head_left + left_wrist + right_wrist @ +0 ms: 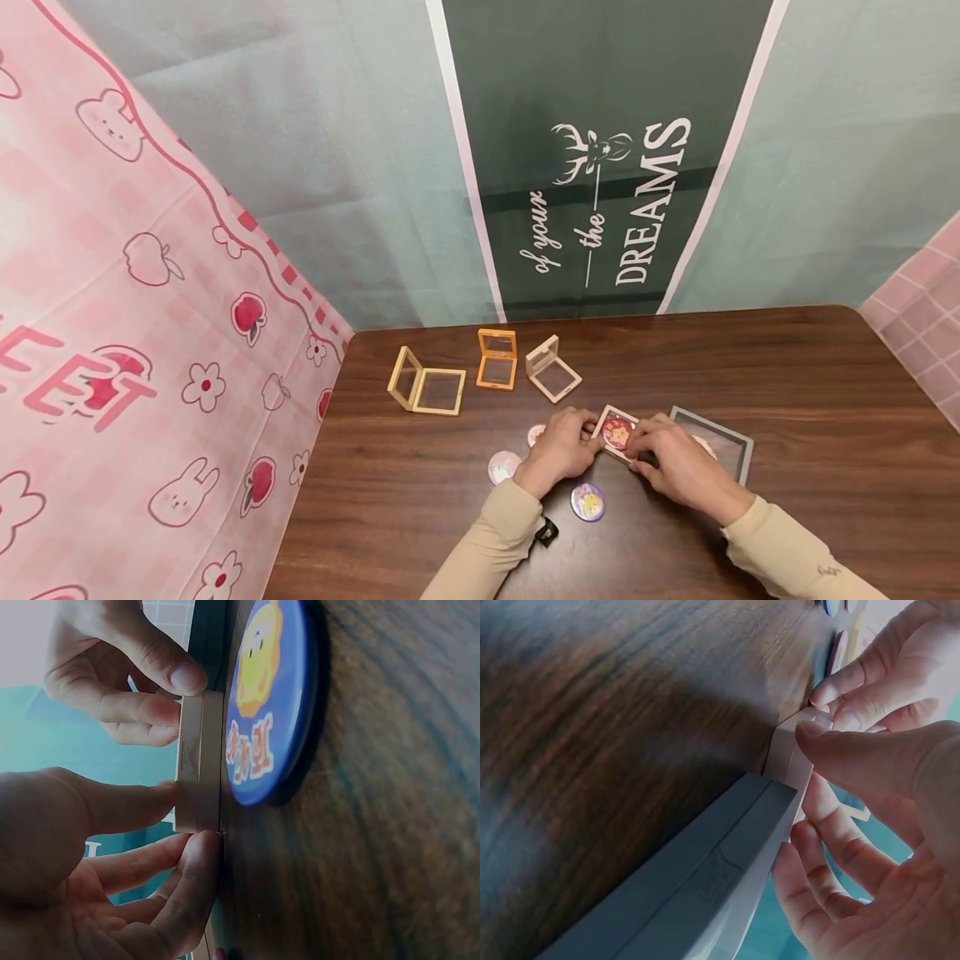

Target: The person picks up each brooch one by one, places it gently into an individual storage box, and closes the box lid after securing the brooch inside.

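Note:
A small pale pink square display frame (pixel 609 411) lies closed on the table, with a round red and yellow badge (pixel 618 432) seen through its clear window. My left hand (pixel 564 443) holds its left edge, thumb and fingertips against it. On the opposite side, my right hand (pixel 678 462) grips the frame with thumb and fingers. Its closed side edge (pixel 199 761) shows in the left wrist view. Partly under my right hand is a larger grey frame (pixel 712 423) with a pale badge (pixel 706 447) in it.
Three open frames stand at the back: yellow (pixel 438 412), orange (pixel 497 386) and beige (pixel 567 386). Near my left hand lie a pale pink badge (pixel 503 467), a partly hidden badge (pixel 535 434) and a purple-rimmed badge (pixel 587 502). A small black item (pixel 547 532) is by the left sleeve.

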`<state>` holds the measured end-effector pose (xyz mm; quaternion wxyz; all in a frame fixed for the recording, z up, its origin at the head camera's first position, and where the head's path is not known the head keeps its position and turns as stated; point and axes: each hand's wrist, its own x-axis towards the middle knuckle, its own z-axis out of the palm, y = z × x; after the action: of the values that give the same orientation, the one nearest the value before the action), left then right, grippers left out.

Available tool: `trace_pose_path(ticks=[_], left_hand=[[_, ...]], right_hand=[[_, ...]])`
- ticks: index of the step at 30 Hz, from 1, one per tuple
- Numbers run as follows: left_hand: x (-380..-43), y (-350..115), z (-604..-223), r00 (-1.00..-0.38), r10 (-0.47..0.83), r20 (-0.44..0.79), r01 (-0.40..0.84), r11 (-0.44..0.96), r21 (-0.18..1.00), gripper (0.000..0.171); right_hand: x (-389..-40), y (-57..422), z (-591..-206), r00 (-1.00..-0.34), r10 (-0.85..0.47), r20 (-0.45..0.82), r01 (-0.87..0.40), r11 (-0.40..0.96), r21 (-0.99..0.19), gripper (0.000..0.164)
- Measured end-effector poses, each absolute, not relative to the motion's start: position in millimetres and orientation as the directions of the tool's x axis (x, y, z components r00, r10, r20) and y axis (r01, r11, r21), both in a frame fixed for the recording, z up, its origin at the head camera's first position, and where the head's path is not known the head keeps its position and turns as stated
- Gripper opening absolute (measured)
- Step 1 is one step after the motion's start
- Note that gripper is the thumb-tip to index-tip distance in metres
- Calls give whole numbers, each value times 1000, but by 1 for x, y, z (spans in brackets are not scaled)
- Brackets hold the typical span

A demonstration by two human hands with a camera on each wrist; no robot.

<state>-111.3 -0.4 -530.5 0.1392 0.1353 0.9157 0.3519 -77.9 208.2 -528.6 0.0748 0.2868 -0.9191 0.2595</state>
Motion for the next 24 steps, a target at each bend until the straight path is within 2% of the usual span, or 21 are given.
trace_pose_path(ticks=[10, 18, 24], left_hand=[[-105, -8, -526, -918, 373, -132, 189, 706, 683, 26], [-89, -17, -513, -904, 416, -97, 271, 734, 623, 26], [-76, -27, -511, -908, 413, -78, 294, 756, 585, 26]], right_hand=[[-81, 205, -522, -842, -472, 263, -539, 711, -452, 24], [-97, 202, -514, -806, -468, 363, -592, 618, -517, 23], [-116, 200, -504, -827, -465, 316, -559, 617, -554, 25]])
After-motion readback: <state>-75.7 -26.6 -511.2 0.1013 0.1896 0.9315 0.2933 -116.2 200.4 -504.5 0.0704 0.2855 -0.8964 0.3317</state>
